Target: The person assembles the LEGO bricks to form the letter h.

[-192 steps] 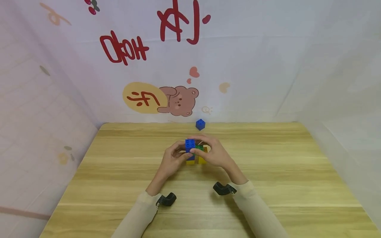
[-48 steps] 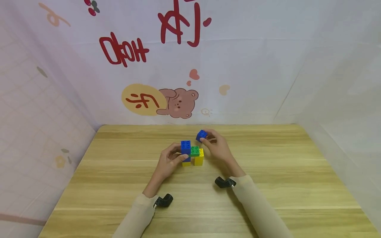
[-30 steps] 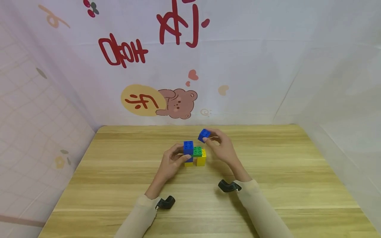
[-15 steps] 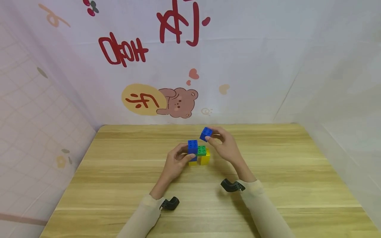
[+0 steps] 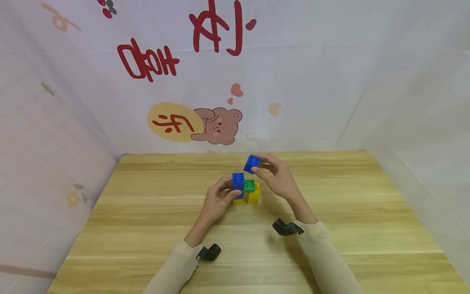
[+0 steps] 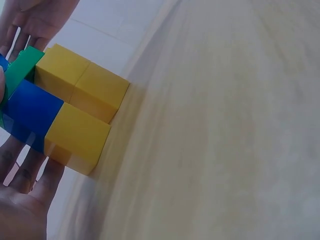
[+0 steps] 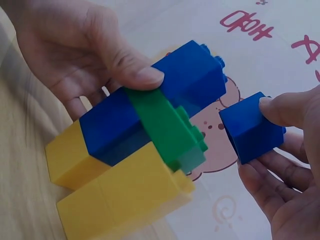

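Observation:
My left hand [image 5: 219, 200] grips a small building-block structure, its thumb in front and its fingers behind. One column of it has a yellow brick [image 6: 79, 136] at the bottom, then a blue brick [image 6: 35, 111], then a green brick [image 7: 165, 131], and another blue brick [image 5: 238, 181] on top. The green brick reaches sideways to a second column of yellow bricks [image 7: 120, 192], whose studs partly show. Up and to the right of the structure, my right hand [image 5: 278, 177] pinches a separate blue brick [image 7: 255, 127] between thumb and fingers. That brick is tilted and apart from the structure.
The structure stands on a wooden table [image 5: 147, 228]. Behind the table hangs a pale printed cloth [image 5: 304, 90] with a bear and red writing. Black wrist mounts [image 5: 288, 228] stick out from both sleeves.
Earlier both hands were on the structure and the separate blue brick lay near the table's far edge. My right hand has since picked it up and raised it; the left hand still holds the structure.

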A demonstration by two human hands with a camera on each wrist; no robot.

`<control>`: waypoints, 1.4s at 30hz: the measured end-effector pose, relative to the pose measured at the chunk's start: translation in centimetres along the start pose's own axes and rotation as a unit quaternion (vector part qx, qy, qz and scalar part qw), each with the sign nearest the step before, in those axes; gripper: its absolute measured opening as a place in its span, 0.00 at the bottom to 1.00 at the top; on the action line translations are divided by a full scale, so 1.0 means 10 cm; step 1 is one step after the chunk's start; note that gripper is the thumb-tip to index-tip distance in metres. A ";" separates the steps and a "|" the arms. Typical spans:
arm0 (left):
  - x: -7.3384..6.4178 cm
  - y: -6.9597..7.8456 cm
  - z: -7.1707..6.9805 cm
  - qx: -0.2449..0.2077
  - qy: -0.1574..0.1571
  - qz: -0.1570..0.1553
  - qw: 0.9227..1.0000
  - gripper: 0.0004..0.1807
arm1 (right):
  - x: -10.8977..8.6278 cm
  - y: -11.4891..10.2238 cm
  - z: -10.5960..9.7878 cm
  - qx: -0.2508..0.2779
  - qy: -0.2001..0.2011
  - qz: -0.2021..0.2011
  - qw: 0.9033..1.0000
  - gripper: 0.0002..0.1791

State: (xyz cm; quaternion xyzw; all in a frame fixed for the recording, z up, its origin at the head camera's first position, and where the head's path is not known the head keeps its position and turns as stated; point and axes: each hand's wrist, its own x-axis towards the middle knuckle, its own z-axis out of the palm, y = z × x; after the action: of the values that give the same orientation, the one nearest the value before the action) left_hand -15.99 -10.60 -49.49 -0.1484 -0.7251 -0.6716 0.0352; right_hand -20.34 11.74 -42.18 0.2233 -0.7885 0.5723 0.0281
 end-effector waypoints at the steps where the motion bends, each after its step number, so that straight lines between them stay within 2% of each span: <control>1: 0.00 0.00 0.00 0.001 -0.001 0.001 1.000 0.19 | 0.00 -0.01 0.00 0.000 -0.002 -0.003 1.000 0.23; 16: 0.00 -0.01 -0.02 -0.003 -0.010 0.001 1.000 0.20 | -0.02 -0.10 0.07 0.008 -0.021 -0.050 0.999 0.23; 25: 0.00 -0.02 -0.03 0.000 -0.016 -0.001 1.000 0.20 | -0.04 -0.16 0.10 0.021 -0.022 -0.058 0.998 0.23; 42: 0.01 -0.02 -0.03 -0.012 -0.017 0.001 1.000 0.19 | -0.06 -0.24 0.21 0.030 -0.048 -0.073 0.996 0.23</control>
State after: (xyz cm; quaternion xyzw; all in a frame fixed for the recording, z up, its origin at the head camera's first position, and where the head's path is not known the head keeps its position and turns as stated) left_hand -16.19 -10.88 -49.63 -0.1612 -0.7176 -0.6772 0.0215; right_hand -18.40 9.42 -40.91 0.3083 -0.7530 0.5808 0.0256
